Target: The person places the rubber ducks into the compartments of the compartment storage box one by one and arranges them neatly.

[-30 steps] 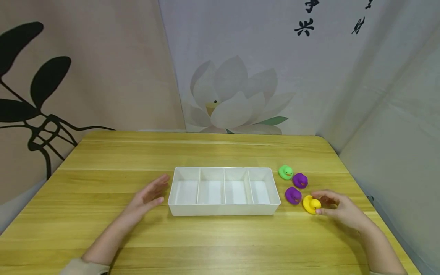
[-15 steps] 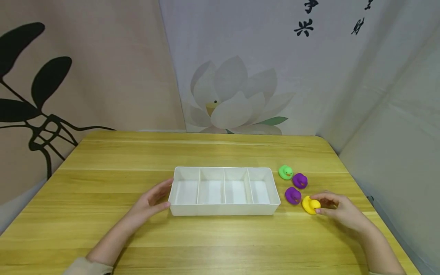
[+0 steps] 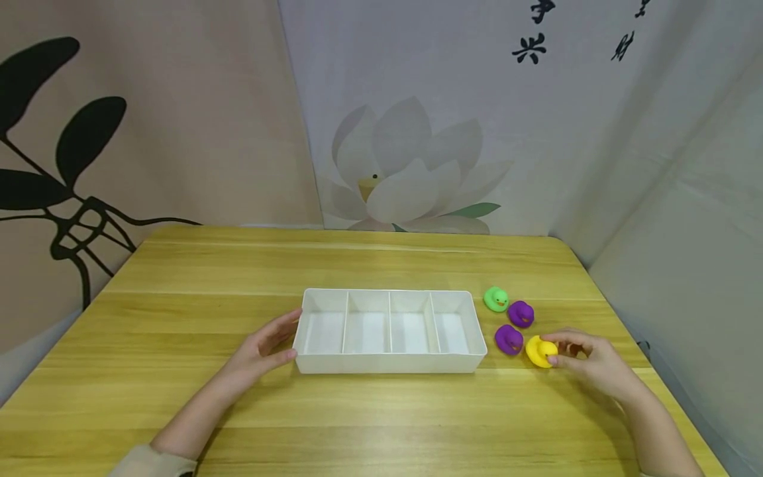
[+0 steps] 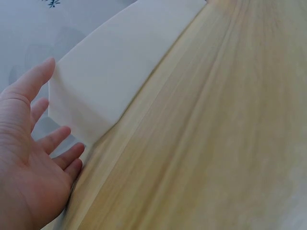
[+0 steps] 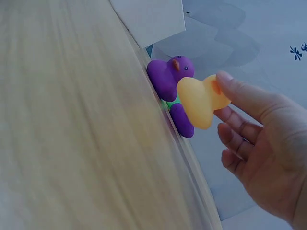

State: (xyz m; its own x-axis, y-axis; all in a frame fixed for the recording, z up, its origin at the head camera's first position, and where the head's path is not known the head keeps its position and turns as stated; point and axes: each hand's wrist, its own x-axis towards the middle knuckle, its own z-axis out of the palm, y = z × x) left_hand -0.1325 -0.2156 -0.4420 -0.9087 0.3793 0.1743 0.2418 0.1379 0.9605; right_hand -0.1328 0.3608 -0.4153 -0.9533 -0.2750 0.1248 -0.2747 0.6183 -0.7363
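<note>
Now: 1 yellow rubber duck (image 3: 539,352) — pinched in my right hand (image 3: 590,364), seemingly just off the tabletop (image 3: 387,424), near 2 purple ducks (image 3: 508,339), 1 green duck (image 3: 495,299). Left hand (image 3: 253,358) — loosely spread, touching the 4-compartment white tray (image 3: 390,364). Likely step: pick-up; next needs a steady lift.

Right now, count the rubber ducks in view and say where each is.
4. The right hand pinches the yellow duck; right of the white four-compartment box, the green duck sits farthest back, one purple duck beside it, the other purple duck in front of both.
</note>
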